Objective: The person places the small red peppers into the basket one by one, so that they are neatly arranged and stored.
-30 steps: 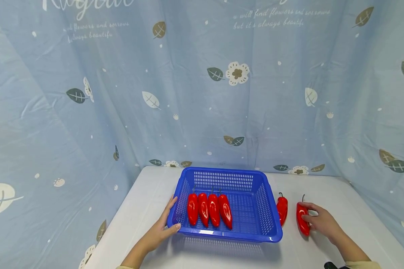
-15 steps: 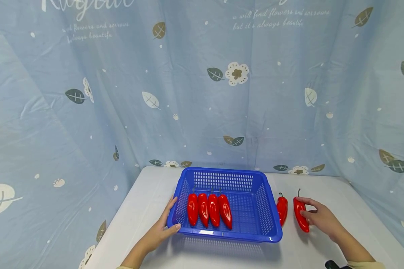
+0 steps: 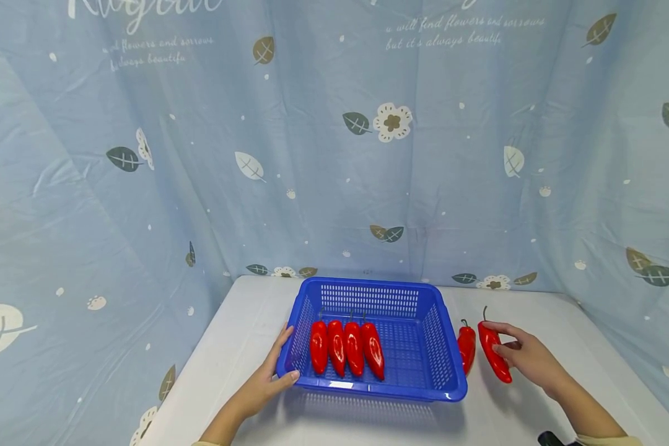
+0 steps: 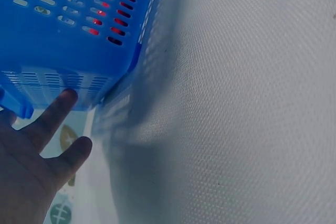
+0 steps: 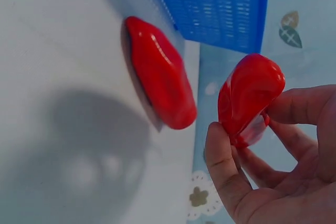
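My right hand (image 3: 532,360) pinches a long red chili pepper (image 3: 493,352) with a thin dark stem, between thumb and fingers. In the right wrist view this held pepper (image 5: 249,95) is raised off the tabletop, its blunt end toward the camera. A second red pepper (image 5: 160,74) lies on the table between it and the blue basket (image 3: 454,387). Several more red peppers (image 3: 354,350) lie side by side in the basket's left half, stems to the back. At the basket's front left corner rests my left hand (image 3: 262,387), its fingers (image 4: 55,116) straight and spread against the side.
A white table (image 3: 267,291) carries everything. Behind and to the left hangs a light blue curtain (image 3: 312,186) printed with leaves and flowers. The basket's raised rim and slotted walls stand between the right-hand peppers and those inside.
My right hand has lifted the pepper and brought it left and slightly farther back, closer to the one beside the basket, tilting it more. My left hand and the basket have stayed put.
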Tool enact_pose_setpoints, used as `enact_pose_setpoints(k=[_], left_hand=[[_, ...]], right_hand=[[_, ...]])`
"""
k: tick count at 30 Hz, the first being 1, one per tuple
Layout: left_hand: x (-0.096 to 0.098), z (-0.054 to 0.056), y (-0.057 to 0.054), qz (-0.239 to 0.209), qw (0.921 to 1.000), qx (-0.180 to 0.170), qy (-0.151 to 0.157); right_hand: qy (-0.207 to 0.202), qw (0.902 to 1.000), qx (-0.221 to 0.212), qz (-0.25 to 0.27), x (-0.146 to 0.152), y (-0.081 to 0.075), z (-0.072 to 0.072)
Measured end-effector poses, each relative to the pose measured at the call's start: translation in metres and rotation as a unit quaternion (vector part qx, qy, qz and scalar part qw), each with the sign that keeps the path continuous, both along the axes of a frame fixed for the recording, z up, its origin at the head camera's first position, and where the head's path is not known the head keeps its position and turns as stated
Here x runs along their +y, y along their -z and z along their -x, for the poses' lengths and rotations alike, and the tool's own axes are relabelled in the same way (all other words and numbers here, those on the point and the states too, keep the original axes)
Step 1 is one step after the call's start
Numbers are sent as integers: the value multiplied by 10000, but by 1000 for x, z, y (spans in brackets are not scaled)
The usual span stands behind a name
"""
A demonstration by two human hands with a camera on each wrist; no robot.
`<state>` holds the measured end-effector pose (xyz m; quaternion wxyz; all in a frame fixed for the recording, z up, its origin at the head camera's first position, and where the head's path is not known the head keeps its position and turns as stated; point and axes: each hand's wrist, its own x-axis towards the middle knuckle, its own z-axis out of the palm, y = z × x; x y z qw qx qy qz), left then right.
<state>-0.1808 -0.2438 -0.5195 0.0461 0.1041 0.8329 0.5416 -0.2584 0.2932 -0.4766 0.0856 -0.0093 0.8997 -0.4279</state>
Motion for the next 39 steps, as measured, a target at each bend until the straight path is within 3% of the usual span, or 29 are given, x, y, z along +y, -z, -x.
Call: enact_pose_setpoints(k=[17, 39], left_hand=[[-1, 2, 2, -59, 10000, 23, 44], [-2, 2, 4, -111, 9999, 51, 51]], right_hand=[[-300, 9990, 267, 177, -17, -22, -13], [-661, 9964, 478, 230, -43, -39, -17]])
